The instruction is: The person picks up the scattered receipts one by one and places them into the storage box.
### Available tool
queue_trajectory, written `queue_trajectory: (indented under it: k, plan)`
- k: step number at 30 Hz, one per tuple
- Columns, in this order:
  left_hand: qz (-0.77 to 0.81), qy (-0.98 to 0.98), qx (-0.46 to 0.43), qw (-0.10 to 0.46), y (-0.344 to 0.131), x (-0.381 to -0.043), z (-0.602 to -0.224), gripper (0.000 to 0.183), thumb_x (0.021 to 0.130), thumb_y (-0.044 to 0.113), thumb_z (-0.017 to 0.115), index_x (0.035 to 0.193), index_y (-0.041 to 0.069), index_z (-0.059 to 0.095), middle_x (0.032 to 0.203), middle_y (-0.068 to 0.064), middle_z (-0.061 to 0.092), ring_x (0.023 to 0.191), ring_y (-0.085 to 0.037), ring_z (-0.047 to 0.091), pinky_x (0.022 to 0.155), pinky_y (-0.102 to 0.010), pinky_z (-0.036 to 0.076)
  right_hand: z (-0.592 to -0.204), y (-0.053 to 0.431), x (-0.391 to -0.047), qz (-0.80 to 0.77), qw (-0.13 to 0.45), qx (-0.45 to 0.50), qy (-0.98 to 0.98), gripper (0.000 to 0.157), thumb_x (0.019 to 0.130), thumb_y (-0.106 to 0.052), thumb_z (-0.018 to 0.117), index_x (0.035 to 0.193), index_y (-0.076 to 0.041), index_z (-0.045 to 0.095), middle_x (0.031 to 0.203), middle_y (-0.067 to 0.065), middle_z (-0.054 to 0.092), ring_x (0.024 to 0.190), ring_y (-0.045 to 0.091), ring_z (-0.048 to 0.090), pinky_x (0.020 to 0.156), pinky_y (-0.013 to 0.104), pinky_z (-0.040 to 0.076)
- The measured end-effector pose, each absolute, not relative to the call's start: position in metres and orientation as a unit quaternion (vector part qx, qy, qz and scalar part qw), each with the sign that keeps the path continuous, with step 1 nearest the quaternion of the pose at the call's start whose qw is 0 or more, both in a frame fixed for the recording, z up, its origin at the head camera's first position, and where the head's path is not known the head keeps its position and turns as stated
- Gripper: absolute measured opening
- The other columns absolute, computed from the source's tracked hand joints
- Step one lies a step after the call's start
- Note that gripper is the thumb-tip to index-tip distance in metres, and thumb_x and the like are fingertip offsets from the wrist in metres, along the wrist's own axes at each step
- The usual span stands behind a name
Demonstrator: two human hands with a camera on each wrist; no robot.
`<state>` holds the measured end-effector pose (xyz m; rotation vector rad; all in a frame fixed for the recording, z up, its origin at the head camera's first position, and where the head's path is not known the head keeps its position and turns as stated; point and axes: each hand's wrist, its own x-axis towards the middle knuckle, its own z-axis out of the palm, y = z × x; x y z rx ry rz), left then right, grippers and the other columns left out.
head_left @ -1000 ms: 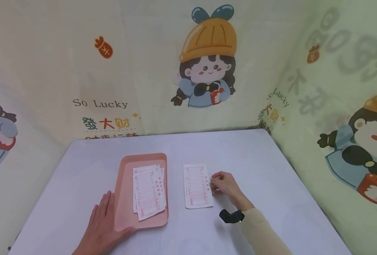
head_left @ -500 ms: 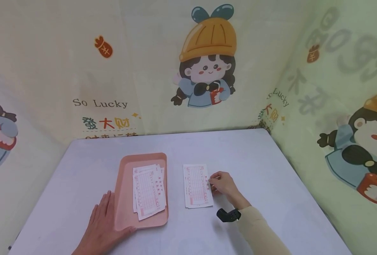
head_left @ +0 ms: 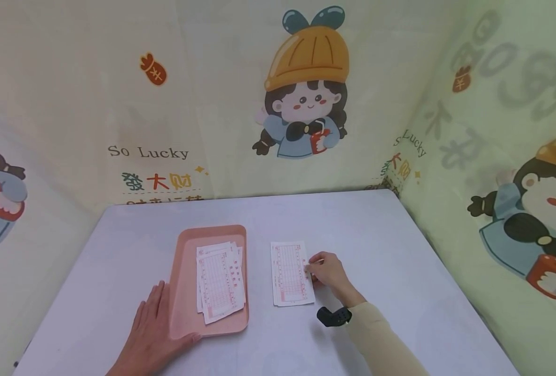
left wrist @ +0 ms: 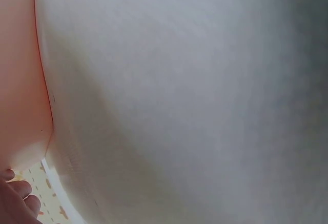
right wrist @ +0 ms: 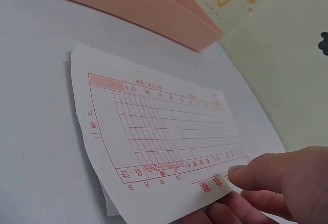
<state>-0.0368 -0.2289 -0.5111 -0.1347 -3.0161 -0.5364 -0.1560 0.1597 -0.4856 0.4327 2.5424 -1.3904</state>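
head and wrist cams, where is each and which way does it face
Head: on the head, facing forward and down at table, pink tray, slip stack and backdrop; left hand and right hand show.
Left wrist: on that wrist, facing a pale surface and pink edge, likely table and tray; fingers show lower left.
Right wrist: on that wrist, facing across the stack toward tray and backdrop; thumb and fingers pinch a slip.
Head and right wrist share stack, tray, backdrop and right hand.

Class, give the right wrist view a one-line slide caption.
A right hand pinches the edge of a red-printed paper slip, with a pink tray beyond.
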Motion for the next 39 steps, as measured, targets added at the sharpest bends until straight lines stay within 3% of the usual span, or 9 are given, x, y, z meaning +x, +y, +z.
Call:
queue_trajectory:
  k: [12,19,28,39]
  plan:
    - [-0.189,-0.981,-0.030,0.004,-0.228,-0.039,-0.508,0.137,0.070,0.080,0.065,0.157,-0.002,-0.002,0.161,-0.027,0.009,0.144,-0.044,0.013,0.112,-0.028,-0.033,-0.485,0.158,-0.155,-0.461,0.102,0.146,0.869,0.022,0.086,-0.008,0.072,0.106,-0.001,0.063,0.084,0.010,0.064,0.066,0.017,0.061,0.055,0.023,0.050]
    - [-0.181,-0.982,-0.040,0.032,-0.229,-0.037,-0.509,0.136,0.070,0.078,0.067,0.157,-0.003,0.002,0.160,-0.026,0.012,0.143,-0.042,0.016,0.111,-0.022,-0.032,-0.486,0.161,-0.157,-0.469,0.105,0.138,0.866,0.020,0.086,-0.007,0.071,0.104,-0.001,0.064,0.084,0.009,0.065,0.066,0.016,0.060,0.057,0.023,0.050]
    - [-0.188,-0.982,-0.030,0.011,-0.228,-0.039,-0.509,0.138,0.069,0.081,0.066,0.157,-0.003,0.000,0.160,-0.028,0.012,0.143,-0.045,0.014,0.113,-0.030,-0.032,-0.488,0.162,-0.157,-0.475,0.115,0.142,0.861,0.020,0.088,-0.009,0.069,0.106,-0.001,0.064,0.087,0.010,0.065,0.069,0.017,0.059,0.057,0.021,0.050]
    - [-0.185,-0.981,-0.043,0.035,-0.228,-0.037,-0.508,0.135,0.070,0.077,0.068,0.156,-0.004,0.004,0.160,-0.027,0.014,0.143,-0.043,0.016,0.110,-0.021,-0.031,-0.487,0.167,-0.157,-0.496,0.131,0.141,0.846,0.025,0.091,-0.011,0.064,0.115,-0.002,0.065,0.096,0.011,0.067,0.075,0.020,0.060,0.061,0.024,0.052]
